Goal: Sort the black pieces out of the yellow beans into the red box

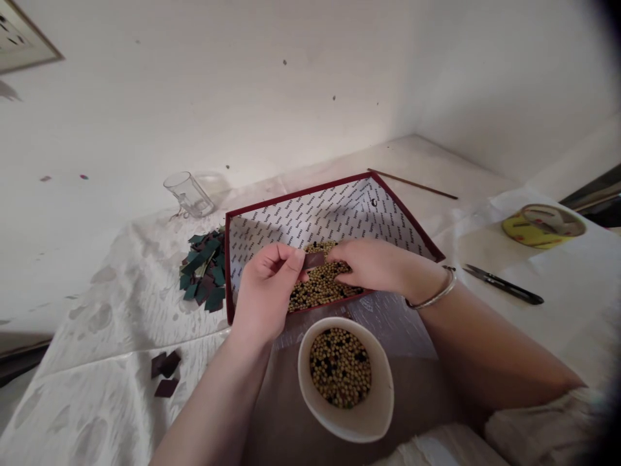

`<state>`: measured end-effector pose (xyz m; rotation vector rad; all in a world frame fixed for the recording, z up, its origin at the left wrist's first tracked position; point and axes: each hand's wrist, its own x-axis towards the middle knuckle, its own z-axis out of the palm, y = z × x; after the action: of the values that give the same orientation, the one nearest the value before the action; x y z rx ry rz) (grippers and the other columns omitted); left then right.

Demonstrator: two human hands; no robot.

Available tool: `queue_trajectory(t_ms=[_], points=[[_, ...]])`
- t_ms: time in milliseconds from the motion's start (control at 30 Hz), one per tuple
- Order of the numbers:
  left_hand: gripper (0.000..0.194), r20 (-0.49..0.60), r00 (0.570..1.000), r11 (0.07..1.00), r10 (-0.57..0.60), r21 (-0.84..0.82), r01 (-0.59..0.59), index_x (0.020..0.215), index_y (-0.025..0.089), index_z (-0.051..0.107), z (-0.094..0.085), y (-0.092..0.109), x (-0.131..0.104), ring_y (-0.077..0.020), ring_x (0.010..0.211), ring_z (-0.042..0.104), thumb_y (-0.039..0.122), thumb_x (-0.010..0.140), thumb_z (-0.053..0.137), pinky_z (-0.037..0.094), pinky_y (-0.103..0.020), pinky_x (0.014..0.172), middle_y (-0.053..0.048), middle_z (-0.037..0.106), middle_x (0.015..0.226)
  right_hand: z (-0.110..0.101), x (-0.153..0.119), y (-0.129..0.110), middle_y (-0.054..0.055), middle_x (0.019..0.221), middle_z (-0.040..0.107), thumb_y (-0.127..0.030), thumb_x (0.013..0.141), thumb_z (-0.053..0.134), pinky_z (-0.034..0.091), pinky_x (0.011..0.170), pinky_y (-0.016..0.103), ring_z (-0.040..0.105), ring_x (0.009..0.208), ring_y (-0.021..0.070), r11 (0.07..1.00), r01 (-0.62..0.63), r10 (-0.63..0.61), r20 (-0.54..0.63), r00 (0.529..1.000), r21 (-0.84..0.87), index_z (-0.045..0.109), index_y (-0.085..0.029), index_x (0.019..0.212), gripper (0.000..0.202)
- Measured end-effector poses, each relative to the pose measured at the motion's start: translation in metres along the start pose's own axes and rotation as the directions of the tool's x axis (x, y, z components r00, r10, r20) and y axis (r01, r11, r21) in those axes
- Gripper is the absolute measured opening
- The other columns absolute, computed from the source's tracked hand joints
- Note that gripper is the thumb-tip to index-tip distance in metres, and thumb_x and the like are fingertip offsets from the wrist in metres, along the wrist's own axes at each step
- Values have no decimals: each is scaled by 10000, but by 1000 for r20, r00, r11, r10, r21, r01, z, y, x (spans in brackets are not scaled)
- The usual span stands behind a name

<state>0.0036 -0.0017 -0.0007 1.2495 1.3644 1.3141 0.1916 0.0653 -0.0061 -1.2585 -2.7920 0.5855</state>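
Note:
Between the thumb and fingers of my left hand [274, 285] is a small dark brown square piece [314, 260], held over a shallow red-rimmed box [301, 220]. Its white lining carries repeated printed words. Small round yellow and black beads [315, 291] cover the near part of the box floor. My right hand [361, 265], wearing a bangle, reaches over these beads with thumb and fingers apart; some fingertips are hidden. Below the box, a white cup [383, 395] is partly filled with similar beads.
Dark green and brown squares [204, 268] lie piled left of the box, several brown squares [166, 388] nearer me. A clear glass [191, 197] leans behind them. To the right are a thin stick [412, 184], a black-handled knife [504, 285] and a yellow tape roll [533, 238].

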Motion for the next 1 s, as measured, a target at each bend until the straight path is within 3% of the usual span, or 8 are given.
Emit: queue_trajectory(t_ms=[233, 433, 667, 833, 1000], points=[[219, 22, 1000, 999, 6, 32, -7, 743, 209, 662, 3, 1, -2, -100, 611, 567, 403, 841, 686, 436, -232, 633, 38, 628, 629, -3, -3, -8, 90, 1002, 718, -331, 832, 606, 433, 703, 335, 658, 897, 266, 991, -28, 44, 122, 992, -134, 683, -195, 1024, 247], [199, 41, 999, 1000, 19, -23, -18, 726, 208, 666, 3, 0, -2, -93, 603, 563, 366, 844, 691, 431, -215, 625, 43, 627, 614, -9, 2, -10, 89, 875, 720, -308, 813, 621, 339, 575, 294, 627, 709, 207, 990, 28, 10, 270, 963, -138, 714, -174, 951, 214], [193, 40, 999, 999, 22, -32, -21, 714, 202, 663, 4, 2, -3, -89, 592, 552, 346, 838, 697, 427, -211, 618, 43, 620, 603, -20, 2, -20, 84, 884, 720, -185, 835, 575, 306, 559, 273, 561, 642, 151, 994, 42, 3, 403, 915, -102, 727, -152, 980, 213], [181, 37, 999, 999, 23, -43, -21, 726, 203, 665, 4, 2, -3, -97, 602, 559, 343, 837, 695, 431, -221, 638, 44, 617, 614, -20, 4, -20, 67, 831, 709, -134, 797, 586, 309, 554, 267, 524, 607, 134, 997, 26, 6, 413, 911, -72, 728, -145, 940, 202], [192, 27, 999, 999, 21, -37, -20, 726, 197, 662, 4, 2, -3, -105, 592, 560, 352, 835, 694, 423, -227, 626, 37, 615, 605, -12, 5, -10, 34, 823, 698, -108, 786, 532, 359, 604, 254, 528, 636, 128, 999, 36, -35, 291, 956, 2, 709, -177, 895, 219]])
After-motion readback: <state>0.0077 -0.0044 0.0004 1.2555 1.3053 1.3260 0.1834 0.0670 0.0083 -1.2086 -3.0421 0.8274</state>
